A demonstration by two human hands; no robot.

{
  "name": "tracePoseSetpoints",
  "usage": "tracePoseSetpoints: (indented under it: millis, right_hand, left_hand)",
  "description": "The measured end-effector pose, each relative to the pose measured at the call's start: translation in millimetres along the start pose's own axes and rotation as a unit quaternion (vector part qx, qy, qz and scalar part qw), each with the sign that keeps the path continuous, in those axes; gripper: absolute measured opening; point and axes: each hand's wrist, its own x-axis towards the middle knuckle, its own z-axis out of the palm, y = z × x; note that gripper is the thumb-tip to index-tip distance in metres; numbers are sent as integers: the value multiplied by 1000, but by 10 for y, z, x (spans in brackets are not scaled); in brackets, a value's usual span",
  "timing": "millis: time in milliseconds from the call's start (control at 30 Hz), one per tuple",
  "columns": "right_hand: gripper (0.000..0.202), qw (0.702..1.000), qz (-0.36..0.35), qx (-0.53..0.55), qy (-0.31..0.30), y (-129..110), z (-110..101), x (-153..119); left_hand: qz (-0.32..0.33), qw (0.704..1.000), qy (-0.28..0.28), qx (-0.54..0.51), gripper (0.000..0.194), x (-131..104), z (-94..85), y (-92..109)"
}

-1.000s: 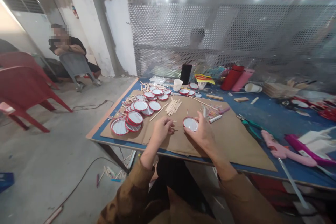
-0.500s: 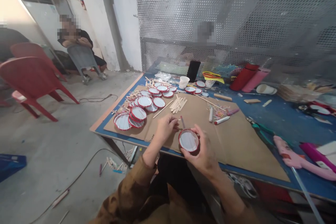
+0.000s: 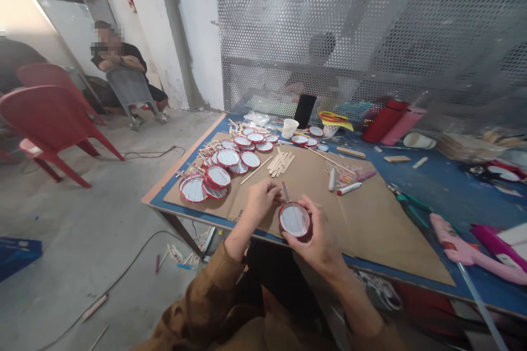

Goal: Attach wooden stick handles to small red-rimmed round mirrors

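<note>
a round white disc with a red rim [image 3: 295,220] sits in front of the person, over the near edge of a flat brown cardboard sheet [image 3: 370,230]; whether its underside touches the sheet, i cannot tell. a thin flat stick, greyish purple, [image 3: 285,192] juts from the far side of the rim. the disc's white face, faintly striped, is turned up toward the viewer. disc and stick together make one long axis, running from near to far and leaning a little left, with the stick's tip at the far end.

the right hand [image 3: 317,236] is closed on the disc's right side, thumb at the near rim and fingers at the far right. the left hand [image 3: 263,197] has its fingertips drawn together just left of the stick; whether they pinch anything is too small to tell.

this piece looks well advanced, since rim, face and stick are all there; whether the stick is fixed, i cannot tell. to the left lies a heap of similar red-rimmed white discs [image 3: 218,177], several with sticks poking out, which seem to be finished. farther off, a small pile of pale flat wooden sticks [image 3: 281,162] lies loose, apparently unused, so more could be left to make.
</note>
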Motion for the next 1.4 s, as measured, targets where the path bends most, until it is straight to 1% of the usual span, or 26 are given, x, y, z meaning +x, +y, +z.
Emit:
tracePoseSetpoints:
  millis: [333,633,833,1067,1400]
  right_hand:
    - [76,1000,8,-6,-7,7,17,9]
    - [73,1000,3,-20,-10,3,28,11]
    - [72,1000,4,-20,-15,-9,23,22]
    - [72,1000,5,-16,-15,15,42,13]
    - [72,1000,5,-10,-17,21,39,9]
  left_hand:
    - [9,1000,3,14,13,-13,-9,22]
    - [14,1000,4,8,11,16,0,-39]
    - [36,998,6,43,11,14,-7,-30]
    - [23,999,3,39,11,5,-7,-3]
    - [31,998,8,62,12,5,-16,13]
